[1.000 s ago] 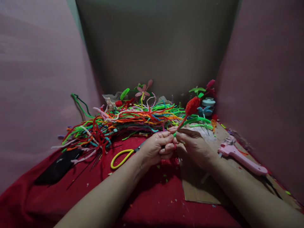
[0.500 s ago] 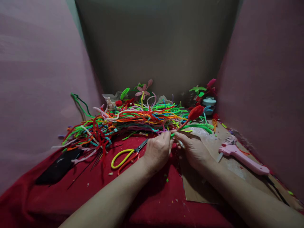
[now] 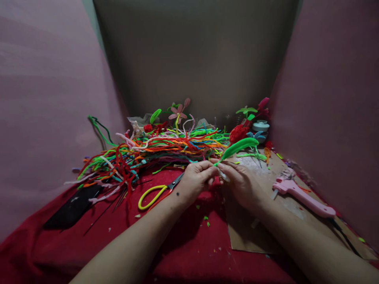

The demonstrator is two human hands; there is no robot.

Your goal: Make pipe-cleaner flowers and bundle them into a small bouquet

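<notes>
My left hand and my right hand meet above the red cloth, both closed in a pinch on a pipe-cleaner flower. Its green looped leaf points up to the right from the fingertips. Behind the leaf shows the flower's red bud; its stem is mostly hidden by the leaf and fingers. A small pale piece shows by my right fingers, too unclear to name. Scissors with yellow and red handles lie beside my left wrist, their blades partly behind that hand.
A big heap of coloured pipe cleaners spreads behind my hands. At right, a pink glue gun rests on a cardboard sheet. A black phone-like slab lies left. Finished flowers and a pale blue jar stand at the back.
The flower has turned between my fingers: the green leaf has swung upward in front, and the red bud has moved back behind it. My left hand has rolled, showing more of its fingers.
</notes>
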